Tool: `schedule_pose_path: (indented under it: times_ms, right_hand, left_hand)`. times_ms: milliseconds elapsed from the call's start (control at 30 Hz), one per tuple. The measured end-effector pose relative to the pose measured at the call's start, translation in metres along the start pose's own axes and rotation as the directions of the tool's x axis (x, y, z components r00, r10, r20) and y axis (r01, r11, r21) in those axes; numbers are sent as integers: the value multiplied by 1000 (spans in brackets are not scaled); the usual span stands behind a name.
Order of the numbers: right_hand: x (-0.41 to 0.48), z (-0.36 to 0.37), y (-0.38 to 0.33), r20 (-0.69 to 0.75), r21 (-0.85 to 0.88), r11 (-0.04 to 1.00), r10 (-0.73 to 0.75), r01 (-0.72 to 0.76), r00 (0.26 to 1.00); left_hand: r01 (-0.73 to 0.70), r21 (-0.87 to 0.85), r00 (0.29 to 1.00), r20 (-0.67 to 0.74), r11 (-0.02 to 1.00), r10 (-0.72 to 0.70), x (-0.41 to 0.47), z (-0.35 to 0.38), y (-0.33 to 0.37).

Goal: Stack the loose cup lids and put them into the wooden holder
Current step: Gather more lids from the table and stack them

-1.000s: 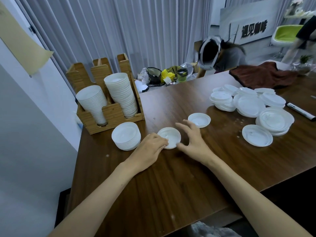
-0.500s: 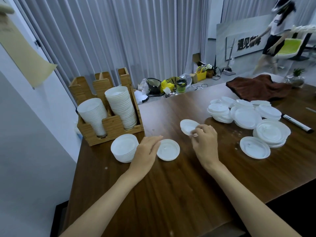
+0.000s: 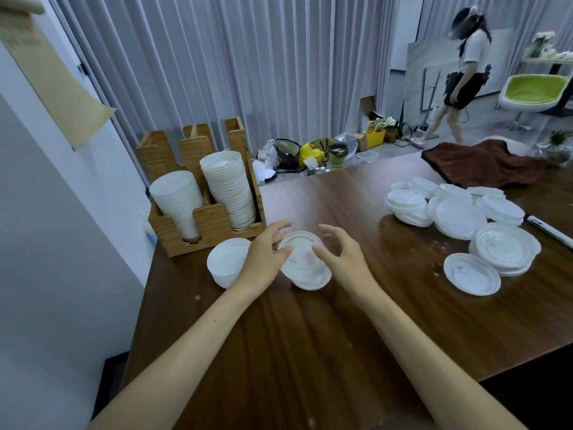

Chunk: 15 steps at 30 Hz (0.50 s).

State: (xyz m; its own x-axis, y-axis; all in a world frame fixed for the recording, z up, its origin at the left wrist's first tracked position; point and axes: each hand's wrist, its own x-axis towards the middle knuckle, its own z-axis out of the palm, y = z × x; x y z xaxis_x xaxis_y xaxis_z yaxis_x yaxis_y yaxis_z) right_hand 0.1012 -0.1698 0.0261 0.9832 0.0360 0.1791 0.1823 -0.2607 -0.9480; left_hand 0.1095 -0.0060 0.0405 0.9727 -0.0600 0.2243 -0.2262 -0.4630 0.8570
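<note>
My left hand (image 3: 265,259) and my right hand (image 3: 342,259) face each other mid-table and together hold a small white cup lid (image 3: 300,243) by its rim. It is tilted just above another small lid (image 3: 310,276) lying flat on the table. A short stack of small lids (image 3: 228,262) stands to the left of my left hand. Behind it is the wooden holder (image 3: 210,225), with two leaning stacks of white lids (image 3: 231,187) in its front slots. Several larger loose lids (image 3: 459,215) lie piled at the right.
A brown cloth (image 3: 483,169) lies at the table's far right and a white marker (image 3: 550,232) beside the lid pile. The table's left edge runs along a grey wall. A person (image 3: 465,79) walks past a green chair (image 3: 533,91) in the back, with bags on the floor.
My right hand picked up the farther small lid and brought it left over the lid by my left hand. Both hands now hold it. The view has tilted upward.
</note>
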Motion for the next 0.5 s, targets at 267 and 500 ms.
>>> schedule_pose_path:
  times_ms: [267, 500]
  right_hand:
    - [10, 9, 3, -110, 65, 996, 67, -61, 992]
    - [8, 8, 2, -49, 226, 966, 137, -123, 989]
  left_hand:
    - [-365, 541, 892, -29, 758, 450, -17, 12, -1]
    - [-477, 657, 823, 100, 585, 559, -26, 23, -8]
